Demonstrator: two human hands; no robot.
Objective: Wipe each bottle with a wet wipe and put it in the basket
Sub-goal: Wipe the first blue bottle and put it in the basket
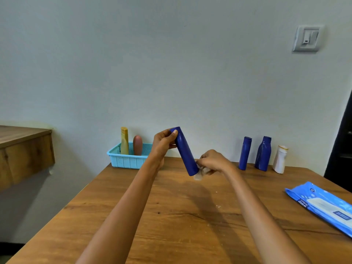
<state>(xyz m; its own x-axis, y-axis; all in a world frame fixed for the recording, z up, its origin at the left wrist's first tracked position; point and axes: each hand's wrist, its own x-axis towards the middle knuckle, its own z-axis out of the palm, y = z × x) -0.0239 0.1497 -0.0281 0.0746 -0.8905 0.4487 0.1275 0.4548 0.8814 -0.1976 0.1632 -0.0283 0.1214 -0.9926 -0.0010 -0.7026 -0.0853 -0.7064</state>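
Mid-wipe: left hand grips blue bottle tilted, right hand pinches wet wipe at its lower end. Next: finish, drop into basket.

The table is wood-grained, brown, and set against the wall. A light blue basket sits at its far left corner. Three bottles stand upright in a row along the far right edge: a slim blue bottle, a wider blue bottle just beside it, and a white bottle at the right end. A blue wipes pack lies flat near the right edge. Small pale specks, possibly crumbs, are scattered mid-table.
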